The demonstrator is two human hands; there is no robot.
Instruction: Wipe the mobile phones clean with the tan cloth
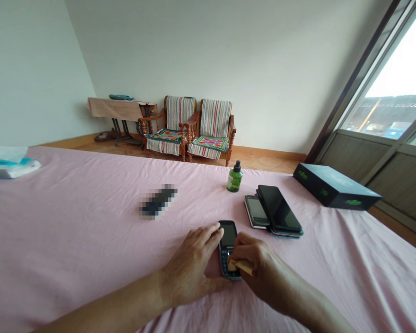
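Our left hand spreads along one black, rectangular keypad phone, lower centre of frame, while our right hand pinches one folded yellow cloth on its keys, likely mid-wipe, next stroke calling for steady bracing; one green, black-capped bottle nearby.

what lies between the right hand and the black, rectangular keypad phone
In the head view, what looks like a folded yellow-tan cloth, pinched by the right hand, lies over the lower part of the phone.
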